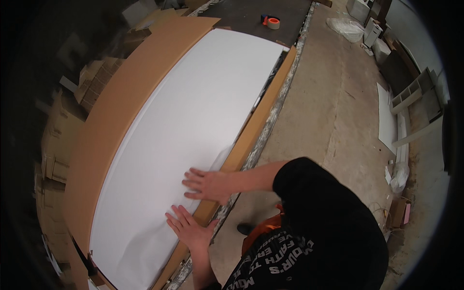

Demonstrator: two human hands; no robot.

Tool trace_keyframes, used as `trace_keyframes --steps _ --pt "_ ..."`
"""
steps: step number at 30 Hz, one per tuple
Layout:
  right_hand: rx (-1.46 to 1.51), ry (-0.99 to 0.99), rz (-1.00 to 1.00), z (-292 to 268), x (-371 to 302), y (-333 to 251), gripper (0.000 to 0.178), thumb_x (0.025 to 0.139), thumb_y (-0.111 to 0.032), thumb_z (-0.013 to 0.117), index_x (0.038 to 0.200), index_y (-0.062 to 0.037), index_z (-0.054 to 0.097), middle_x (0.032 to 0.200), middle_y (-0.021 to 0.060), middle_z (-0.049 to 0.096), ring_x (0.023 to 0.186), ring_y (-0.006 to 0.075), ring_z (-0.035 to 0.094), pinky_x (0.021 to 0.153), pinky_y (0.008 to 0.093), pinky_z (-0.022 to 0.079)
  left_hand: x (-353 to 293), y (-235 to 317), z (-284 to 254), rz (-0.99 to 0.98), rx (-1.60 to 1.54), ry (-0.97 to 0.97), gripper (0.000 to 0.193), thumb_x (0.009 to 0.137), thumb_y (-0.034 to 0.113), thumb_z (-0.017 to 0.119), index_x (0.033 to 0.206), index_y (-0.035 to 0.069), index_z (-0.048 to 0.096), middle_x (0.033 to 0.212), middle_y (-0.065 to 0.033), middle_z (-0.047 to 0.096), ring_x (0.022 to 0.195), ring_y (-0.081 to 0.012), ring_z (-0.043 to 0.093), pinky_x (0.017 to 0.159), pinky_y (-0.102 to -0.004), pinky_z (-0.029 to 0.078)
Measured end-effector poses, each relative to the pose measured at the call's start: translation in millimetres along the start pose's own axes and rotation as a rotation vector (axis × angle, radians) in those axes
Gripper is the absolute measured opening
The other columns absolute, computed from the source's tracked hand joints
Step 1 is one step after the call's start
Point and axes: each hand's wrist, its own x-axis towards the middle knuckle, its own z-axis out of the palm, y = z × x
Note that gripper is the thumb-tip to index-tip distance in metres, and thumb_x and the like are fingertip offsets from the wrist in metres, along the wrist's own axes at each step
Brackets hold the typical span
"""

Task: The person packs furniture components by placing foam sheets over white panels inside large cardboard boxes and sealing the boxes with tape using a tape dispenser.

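On a long dark bench (241, 14), with 12 o'clock at the top of the view, a white sheet (179, 116) fills the middle of an opened cardboard package, reaching from about 12 o'clock down to 7. A person's right hand (207, 186) lies palm-down on the sheet near its edge, at 7 o'clock from centre; the left hand (189, 233) rests just beside it, farther out on the same bearing. Both grips are open, fingers spread, with nothing visibly held; what the palms cover cannot be told. A brown flap (113, 118) stretches along the sheet's 9 o'clock side, and a narrow cardboard edge (253, 137) runs beside the worn bench rim. Loose folds show between 8 and 9 o'clock of the left hand and at 1 o'clock of the right. Uneven pressure could deepen those wrinkles or drag the sheet askew, while a hard push near the edge could buckle the cardboard. A roll of tape (273, 23) sits well apart, between 12 and 1 o'clock.
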Motion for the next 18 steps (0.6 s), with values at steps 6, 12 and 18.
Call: trace_keyframes --steps 6,12,18 --pt "0.157 0.325 -0.117 26.5 -34.9 43.8 0.094 0.065 -0.045 0.074 0.14 -0.0018 0.039 0.149 0.0265 0.029 0.141 0.0402 0.025 0.117 0.054 0.012 24.9 -11.5 30.5 0.059 0.045 -0.004 0.122 0.052 0.053 0.085 0.144 -0.002 0.028 0.146 -0.0252 0.035 0.136 -0.0514 0.025 0.11 -0.0595 0.027" --pt "-0.118 -0.021 0.441 -52.9 -240.3 219.8 0.113 0.067 -0.061 0.073 0.149 -0.0056 0.017 0.155 0.0225 0.016 0.145 0.0364 0.012 0.119 0.0516 0.006 38.1 -2.1 35.8 0.073 0.072 0.003 0.118 0.054 0.053 0.084 0.142 -0.003 0.03 0.144 -0.0268 0.037 0.134 -0.053 0.029 0.107 -0.0623 0.029" --pt "0.05 -0.141 0.397 -58.4 -274.3 297.5 0.117 0.06 -0.041 0.082 0.15 -0.0095 0.014 0.156 0.023 0.012 0.145 0.038 0.01 0.119 0.0502 0.009 49.3 1.8 42.3 0.132 0.061 0.003 0.113 0.057 0.05 0.082 0.143 -0.002 0.029 0.143 -0.0282 0.036 0.13 -0.0563 0.031 0.104 -0.0653 0.029"
